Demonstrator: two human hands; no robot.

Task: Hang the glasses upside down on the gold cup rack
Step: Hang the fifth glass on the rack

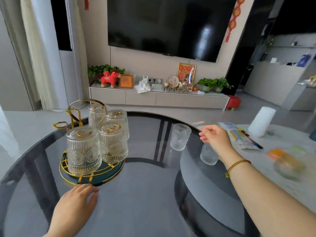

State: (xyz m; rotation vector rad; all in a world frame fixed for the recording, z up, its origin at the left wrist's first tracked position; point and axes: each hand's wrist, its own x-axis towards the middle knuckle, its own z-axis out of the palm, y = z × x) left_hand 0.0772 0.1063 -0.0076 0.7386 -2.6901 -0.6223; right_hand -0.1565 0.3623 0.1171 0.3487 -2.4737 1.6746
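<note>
The gold cup rack [75, 115] stands on a round green tray [109, 173] at the left of the dark glass table [142, 194]. Several ribbed glasses [83, 151] hang upside down on it. Two more glasses stand upright on the table to the right: one [179, 136] is free, the other [209, 155] is partly hidden under my right hand [215, 136]. That hand hovers over it with fingers loosely curled, holding nothing. My left hand [75, 207] lies flat and open on the table just in front of the tray.
A lower marble table [289, 190] at the right carries a white cylinder [261, 121], packets [239, 136] and a blurred glass dish [289, 166]. Beyond the table are a TV cabinet [157, 98] and a red stool [233, 102].
</note>
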